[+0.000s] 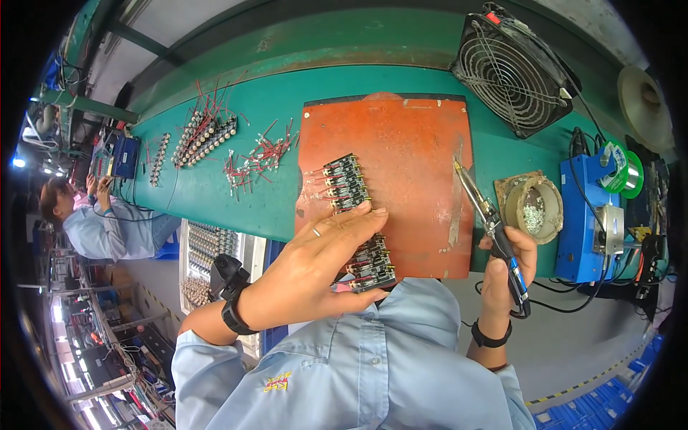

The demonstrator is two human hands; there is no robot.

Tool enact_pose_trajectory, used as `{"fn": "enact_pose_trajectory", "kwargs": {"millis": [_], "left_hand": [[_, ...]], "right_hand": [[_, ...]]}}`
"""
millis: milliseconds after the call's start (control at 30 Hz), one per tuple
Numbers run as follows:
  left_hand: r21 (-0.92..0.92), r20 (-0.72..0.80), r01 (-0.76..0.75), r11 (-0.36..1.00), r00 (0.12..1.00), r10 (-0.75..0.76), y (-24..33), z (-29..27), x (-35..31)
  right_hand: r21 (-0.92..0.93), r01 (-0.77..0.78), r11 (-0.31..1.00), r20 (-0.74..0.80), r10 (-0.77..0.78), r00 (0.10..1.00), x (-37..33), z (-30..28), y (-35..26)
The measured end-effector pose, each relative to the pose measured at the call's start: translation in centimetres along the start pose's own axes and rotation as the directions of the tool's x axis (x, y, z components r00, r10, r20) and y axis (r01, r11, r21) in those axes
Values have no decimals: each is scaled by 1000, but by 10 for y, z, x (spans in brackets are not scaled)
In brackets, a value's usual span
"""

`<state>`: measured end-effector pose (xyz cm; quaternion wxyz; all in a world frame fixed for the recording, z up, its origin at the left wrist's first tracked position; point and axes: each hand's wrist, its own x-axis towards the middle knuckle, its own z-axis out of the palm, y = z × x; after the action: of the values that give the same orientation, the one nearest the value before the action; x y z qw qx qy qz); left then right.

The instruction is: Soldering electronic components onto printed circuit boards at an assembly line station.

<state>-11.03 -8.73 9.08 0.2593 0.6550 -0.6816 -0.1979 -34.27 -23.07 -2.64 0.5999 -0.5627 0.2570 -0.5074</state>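
A strip of small black circuit boards [348, 177] with red and yellow wire ends sits on an orange-brown work mat [423, 193]. My left hand [308, 258] lies across the strip, its straight fingers over the middle and its thumb by the lower end, holding that part between them; the palm hides some boards. A soldering iron [502, 245] is held in my right hand [517, 261] like a pen, fingers closed round its handle. Its tip points up and left over the mat's right side, apart from the boards.
Right of the mat stand a round solder-waste dish [510, 204], a blue soldering station [579, 215] and a green solder wire spool [632, 174]. A fan [512, 75] stands behind. Red-wired parts [254, 163] lie at left. A tray of parts [208, 251] is below; a co-worker [107, 222] sits far left.
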Motion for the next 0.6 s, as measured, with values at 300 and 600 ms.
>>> {"fn": "enact_pose_trajectory", "kwargs": {"millis": [300, 600], "left_hand": [[-35, -15, -5, 999, 1000, 4, -3, 10, -5], [59, -116, 78, 995, 991, -71, -13, 42, -22]], "right_hand": [[-17, -6, 1000, 2, 7, 1000, 0, 1, 0], [-56, 12, 998, 4, -11, 1000, -2, -2, 4]]}}
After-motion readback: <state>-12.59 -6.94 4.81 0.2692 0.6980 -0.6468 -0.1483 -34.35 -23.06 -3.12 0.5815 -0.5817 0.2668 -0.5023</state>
